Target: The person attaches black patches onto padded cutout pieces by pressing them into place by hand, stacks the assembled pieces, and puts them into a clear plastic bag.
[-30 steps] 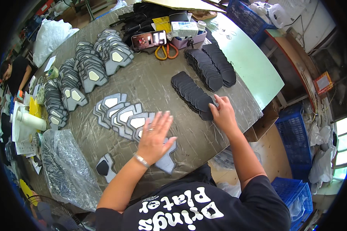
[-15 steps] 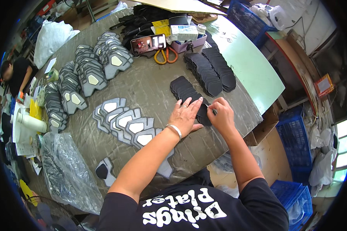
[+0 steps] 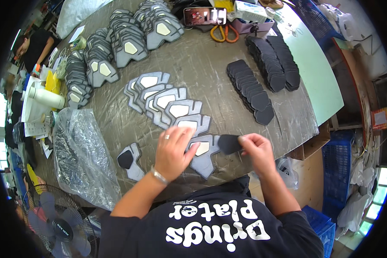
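In my right hand (image 3: 260, 155), thumb and fingers pinch a black rounded patch (image 3: 228, 144) by its right edge. The patch is beside the nearest grey cut-out piece (image 3: 202, 167), overlapping its right arm. That grey piece carries a cream patch. My left hand (image 3: 174, 151) lies with fingers outstretched and thumb apart at the near end of an overlapping row of grey pieces (image 3: 165, 112) with cream patches. A separate grey piece (image 3: 135, 171) bearing a black patch (image 3: 125, 159) is left of my left hand. A fanned stack of black patches (image 3: 250, 90) lies beyond my right hand.
More black patch stacks (image 3: 284, 60) lie at the far right. Piles of grey pieces (image 3: 128, 48) stand at the far left, near a phone (image 3: 205, 16) and orange-handled scissors (image 3: 225, 33). Clear plastic (image 3: 79, 159) covers the left edge; a fan (image 3: 58, 225) stands below. Another person sits far left.
My right hand has left the black stack with one patch and come nearer me. My left hand has moved from that stack leftward to the grey pieces. The view has shifted too.
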The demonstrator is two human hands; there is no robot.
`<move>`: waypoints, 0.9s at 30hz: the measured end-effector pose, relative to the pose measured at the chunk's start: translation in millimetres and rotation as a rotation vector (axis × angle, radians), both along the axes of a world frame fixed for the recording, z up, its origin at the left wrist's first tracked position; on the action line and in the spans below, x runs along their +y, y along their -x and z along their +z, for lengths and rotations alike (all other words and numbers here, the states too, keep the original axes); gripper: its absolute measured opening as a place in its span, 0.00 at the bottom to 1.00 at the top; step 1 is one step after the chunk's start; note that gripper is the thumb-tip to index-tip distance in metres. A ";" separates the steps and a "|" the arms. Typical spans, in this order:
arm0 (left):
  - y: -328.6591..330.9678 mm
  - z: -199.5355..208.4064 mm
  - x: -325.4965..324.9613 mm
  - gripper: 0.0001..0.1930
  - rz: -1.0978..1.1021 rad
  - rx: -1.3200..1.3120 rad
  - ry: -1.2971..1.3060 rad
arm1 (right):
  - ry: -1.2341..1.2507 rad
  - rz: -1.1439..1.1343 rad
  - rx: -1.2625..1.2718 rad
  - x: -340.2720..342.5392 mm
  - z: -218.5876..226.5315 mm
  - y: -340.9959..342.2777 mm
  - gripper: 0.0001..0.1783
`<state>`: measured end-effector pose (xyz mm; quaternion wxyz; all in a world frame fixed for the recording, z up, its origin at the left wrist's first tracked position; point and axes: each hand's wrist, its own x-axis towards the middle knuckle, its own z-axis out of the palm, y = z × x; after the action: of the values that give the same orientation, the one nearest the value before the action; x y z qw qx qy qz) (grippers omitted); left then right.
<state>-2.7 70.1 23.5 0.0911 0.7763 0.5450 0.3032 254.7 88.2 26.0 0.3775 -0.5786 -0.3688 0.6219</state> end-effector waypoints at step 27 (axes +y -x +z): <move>-2.9 -34.2 -71.9 0.24 0.050 0.106 0.048 | 0.022 0.171 -0.255 -0.4 -10.1 73.4 0.13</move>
<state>0.2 -1.8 -10.6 0.0733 0.7750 0.5755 0.2507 181.3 87.7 15.9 0.2669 -0.6232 -0.4550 0.5773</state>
